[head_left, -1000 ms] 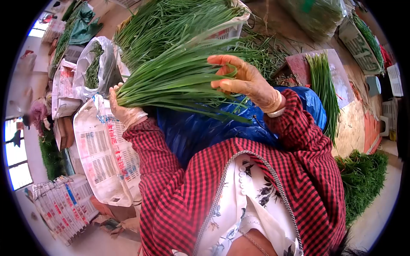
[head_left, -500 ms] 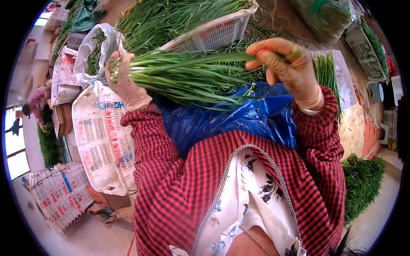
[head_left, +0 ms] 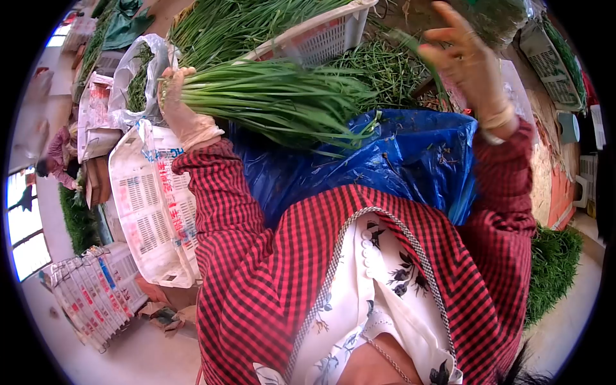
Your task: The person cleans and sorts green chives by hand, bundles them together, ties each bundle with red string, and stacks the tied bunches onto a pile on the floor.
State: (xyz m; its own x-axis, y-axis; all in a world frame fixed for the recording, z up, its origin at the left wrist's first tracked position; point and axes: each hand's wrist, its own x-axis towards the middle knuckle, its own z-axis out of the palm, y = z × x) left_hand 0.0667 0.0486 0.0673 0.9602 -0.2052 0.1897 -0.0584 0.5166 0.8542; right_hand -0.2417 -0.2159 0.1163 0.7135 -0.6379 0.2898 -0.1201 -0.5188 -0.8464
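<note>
My gloved left hand (head_left: 183,119) is closed round the pale root ends of a bunch of Chinese chives (head_left: 276,96). Their green leaves stretch sideways over the blue plastic sheet (head_left: 410,160) on my lap. Up to the right, my gloved right hand (head_left: 471,74) has its fingers spread and is smeared by motion. A loose green leaf (head_left: 405,40) shows blurred beside its fingertips; whether it still touches them I cannot make out. Beneath lies a heap of loose leaf scraps (head_left: 385,74).
A white crate (head_left: 330,42) piled with chives stands ahead. To my left are an upended white crate (head_left: 151,212), a clear plastic bag (head_left: 131,83) and stacked crates (head_left: 96,292). More greens (head_left: 552,273) lie at right. Another person (head_left: 59,154) bends at far left.
My right hand has swung up and right, away from the bunch, and its fingers have opened from a pinch on a leaf. The left hand keeps its hold, almost in place.
</note>
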